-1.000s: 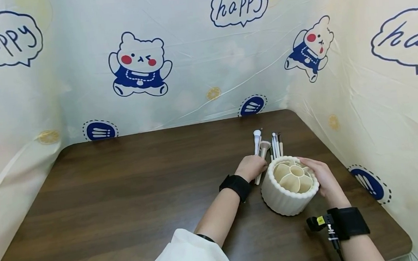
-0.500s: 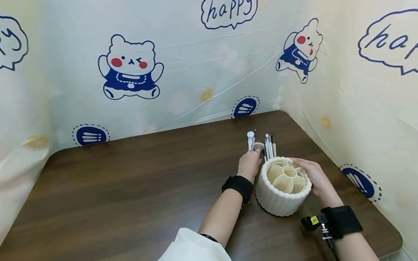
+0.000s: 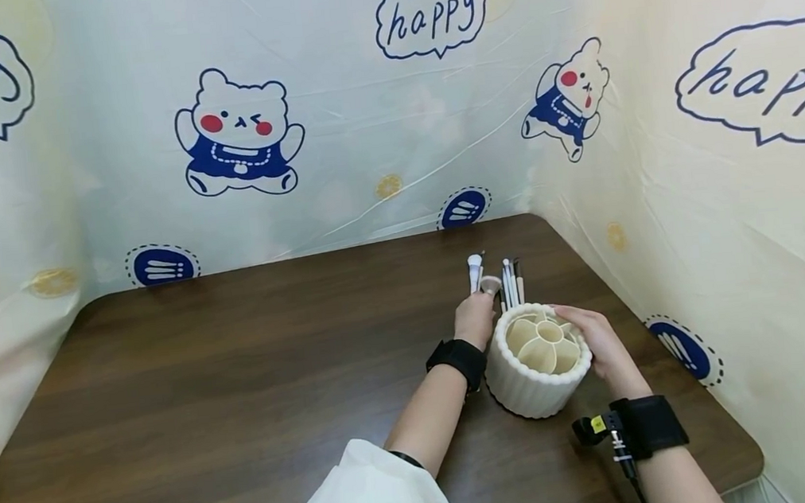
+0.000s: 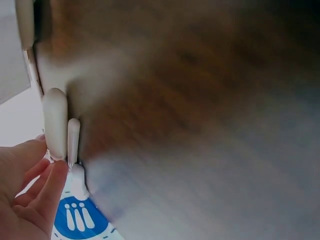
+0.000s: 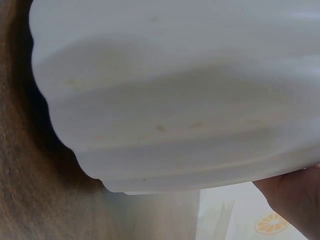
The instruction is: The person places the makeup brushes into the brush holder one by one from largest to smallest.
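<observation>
A cream brush holder (image 3: 525, 388) with a scalloped rim and flower-shaped compartments stands upright at the right of the table. My right hand (image 3: 601, 343) holds it by the rim and far right side; the thumb is hidden. In the right wrist view the ribbed holder wall (image 5: 180, 105) fills most of the frame. Just left of the holder, my left hand (image 3: 475, 321) pinches a makeup brush with a round fluffy head (image 3: 490, 284). Its thick cream handle (image 4: 56, 125) shows between thumb and finger in the left wrist view. A paler brush (image 3: 475, 265) lies beside that hand.
Several slim makeup brushes (image 3: 513, 280) lie in a row behind the holder. The brown wooden table (image 3: 243, 401) stretches to the left. A printed curtain (image 3: 333, 114) rises along its back and sides. A cable (image 3: 637, 486) trails from the right wrist camera.
The whole head view shifts, so the scene slides left. My left hand turns slightly upright at the brushes, and its fingers go farther behind the hand. The right hand stays on the holder.
</observation>
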{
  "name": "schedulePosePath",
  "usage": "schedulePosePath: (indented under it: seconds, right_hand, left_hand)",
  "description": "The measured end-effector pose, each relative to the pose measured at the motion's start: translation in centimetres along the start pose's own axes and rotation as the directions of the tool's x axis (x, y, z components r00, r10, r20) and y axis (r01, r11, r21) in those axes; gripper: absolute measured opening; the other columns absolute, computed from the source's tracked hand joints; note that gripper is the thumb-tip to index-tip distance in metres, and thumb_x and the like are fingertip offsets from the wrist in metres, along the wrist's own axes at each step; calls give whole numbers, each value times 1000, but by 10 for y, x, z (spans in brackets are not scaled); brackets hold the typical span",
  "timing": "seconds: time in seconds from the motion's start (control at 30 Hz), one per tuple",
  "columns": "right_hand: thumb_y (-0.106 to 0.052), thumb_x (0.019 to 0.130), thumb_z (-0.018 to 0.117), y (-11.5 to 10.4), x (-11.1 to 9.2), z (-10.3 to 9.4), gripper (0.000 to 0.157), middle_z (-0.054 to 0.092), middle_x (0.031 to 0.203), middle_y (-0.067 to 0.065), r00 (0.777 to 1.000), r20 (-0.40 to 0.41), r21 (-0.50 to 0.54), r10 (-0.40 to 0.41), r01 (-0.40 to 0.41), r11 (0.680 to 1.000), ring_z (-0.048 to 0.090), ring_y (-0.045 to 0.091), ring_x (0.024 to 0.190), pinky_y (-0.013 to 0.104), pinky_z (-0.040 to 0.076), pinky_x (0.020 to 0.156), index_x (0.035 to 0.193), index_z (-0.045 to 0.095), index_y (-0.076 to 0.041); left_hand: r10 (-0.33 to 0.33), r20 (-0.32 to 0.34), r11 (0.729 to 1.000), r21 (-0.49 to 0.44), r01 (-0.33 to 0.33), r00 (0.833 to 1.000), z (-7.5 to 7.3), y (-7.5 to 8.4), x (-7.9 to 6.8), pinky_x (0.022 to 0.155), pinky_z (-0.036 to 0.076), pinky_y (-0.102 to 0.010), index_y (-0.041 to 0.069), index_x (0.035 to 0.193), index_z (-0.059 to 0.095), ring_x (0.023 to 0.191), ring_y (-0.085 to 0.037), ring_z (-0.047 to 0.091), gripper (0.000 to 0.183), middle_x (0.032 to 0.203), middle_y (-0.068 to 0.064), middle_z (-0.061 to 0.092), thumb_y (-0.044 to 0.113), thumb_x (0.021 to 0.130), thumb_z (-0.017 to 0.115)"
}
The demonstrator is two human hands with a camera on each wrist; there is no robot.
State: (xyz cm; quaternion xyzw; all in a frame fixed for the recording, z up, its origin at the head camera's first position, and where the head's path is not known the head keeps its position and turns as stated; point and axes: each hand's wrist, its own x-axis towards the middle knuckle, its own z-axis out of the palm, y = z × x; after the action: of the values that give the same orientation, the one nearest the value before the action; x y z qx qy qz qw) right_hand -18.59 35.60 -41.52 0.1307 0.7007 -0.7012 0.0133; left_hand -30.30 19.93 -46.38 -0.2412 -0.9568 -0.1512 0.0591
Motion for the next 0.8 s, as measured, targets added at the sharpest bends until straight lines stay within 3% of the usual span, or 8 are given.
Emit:
schedulePosePath:
  seconds: [0.13,0.37,0.63,0.8]
  right_hand:
    - [-28,98,49,-1,-1,0,29,65,85,-24,1000,-3,-6,4,-4,1000,60,-7,85,13,49,78,80,67,-41]
    - [-30,98,49,-1,-1,0,26,64,86,-24,1000,11,-12,15,-15,1000,60,-7,86,13,49,78,82,66,-41]
    - [-30,98,50,-1,-1,0,26,64,86,-24,1000,17,-9,24,-24,1000,60,-8,86,13,50,78,82,67,-41]
    - [-30,98,49,-1,-1,-1,26,65,85,-24,1000,12,-11,18,-18,1000,60,-8,85,13,50,78,82,66,-41]
  left_hand:
    - [-4,14,1000,-13,5,1000,-2,0,-1,64,56,-30,10,102,71,81,-20,70,16,96,-8,71,19,89,66]
    - [-17,28,998,-58,19,999,-6,-1,-1,62,55,-32,9,87,72,78,-22,70,10,92,-9,73,10,89,63]
    - [-6,46,1000,-21,7,999,-11,-2,-3,62,55,-32,11,85,73,80,-21,70,9,94,-7,74,11,87,64]
    - [-56,80,997,-51,60,995,-14,0,-4,65,55,-32,10,78,69,83,-22,70,11,96,-8,73,14,87,66]
